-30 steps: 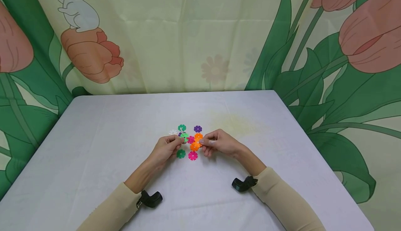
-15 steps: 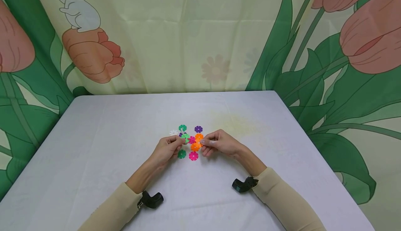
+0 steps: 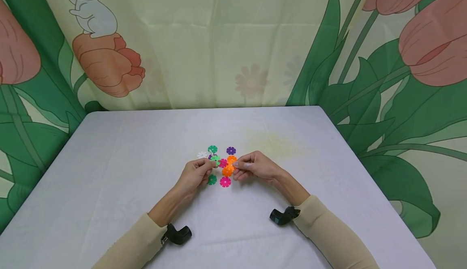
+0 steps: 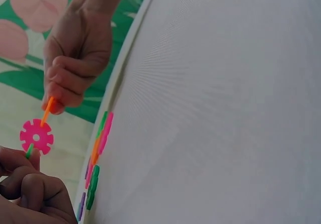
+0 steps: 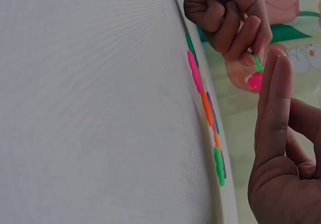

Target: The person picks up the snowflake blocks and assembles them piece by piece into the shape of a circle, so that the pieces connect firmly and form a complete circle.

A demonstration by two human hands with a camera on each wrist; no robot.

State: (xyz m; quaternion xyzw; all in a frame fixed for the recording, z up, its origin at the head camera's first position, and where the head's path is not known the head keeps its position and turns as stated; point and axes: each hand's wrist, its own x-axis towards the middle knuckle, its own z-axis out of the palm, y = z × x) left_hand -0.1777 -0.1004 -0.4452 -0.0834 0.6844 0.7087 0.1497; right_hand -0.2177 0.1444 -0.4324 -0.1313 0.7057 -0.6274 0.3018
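In the head view my left hand (image 3: 195, 174) pinches a light green notched disc (image 3: 216, 159), a snowflake building piece. My right hand (image 3: 257, 167) has an orange snowflake disc (image 4: 47, 112) between thumb and fingertips, seen edge-on in the left wrist view. Between the two, a pink snowflake disc (image 4: 43, 131) faces the left wrist camera, with the orange disc at one edge and the green one at the other. All three are held up above the table. In the right wrist view, my right fingers (image 5: 277, 103) hide the orange disc and part of the pink one (image 5: 255, 81).
On the white-covered table (image 3: 120, 180) around the hands lie more discs: a pink one (image 3: 222, 182), a dark green one (image 3: 211, 179), an orange one (image 3: 226, 172), a purple one (image 3: 231, 150), a green one (image 3: 212, 149) and a white one (image 3: 202, 154). A printed curtain (image 3: 182, 58) hangs behind.
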